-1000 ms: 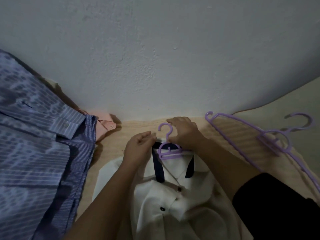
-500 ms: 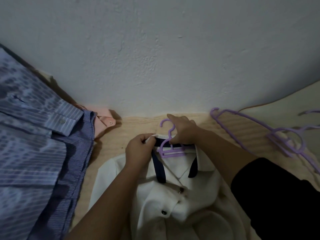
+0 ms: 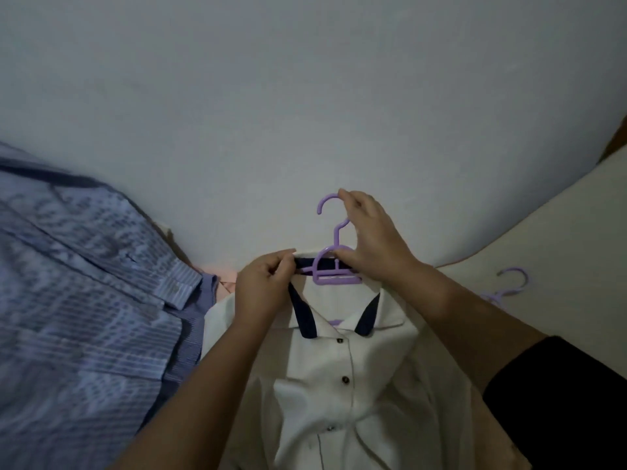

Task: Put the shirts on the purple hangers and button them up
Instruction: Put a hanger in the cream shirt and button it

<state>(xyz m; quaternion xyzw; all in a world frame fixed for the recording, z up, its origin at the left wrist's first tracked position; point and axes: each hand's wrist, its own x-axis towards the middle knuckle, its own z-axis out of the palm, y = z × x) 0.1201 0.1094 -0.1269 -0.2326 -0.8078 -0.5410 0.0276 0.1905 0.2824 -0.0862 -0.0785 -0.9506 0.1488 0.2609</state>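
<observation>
Your right hand [image 3: 371,240] curls round the neck of the purple hanger [image 3: 334,266], its forefinger up on the hook, while your left hand [image 3: 264,288] pinches the dark-lined collar of the white shirt [image 3: 339,385] just beside the hanger's left shoulder. The shirt hangs on that hanger in front of the pale wall [image 3: 305,96], its upper dark buttons done up. A blue striped shirt [image 3: 84,300] lies to your left, and another purple hanger [image 3: 509,283] rests on the beige surface [image 3: 559,232] to your right.

smooth plastic hanger [image 3: 334,269], matt cloth shirt [image 3: 339,385], rough wall [image 3: 305,96]
</observation>
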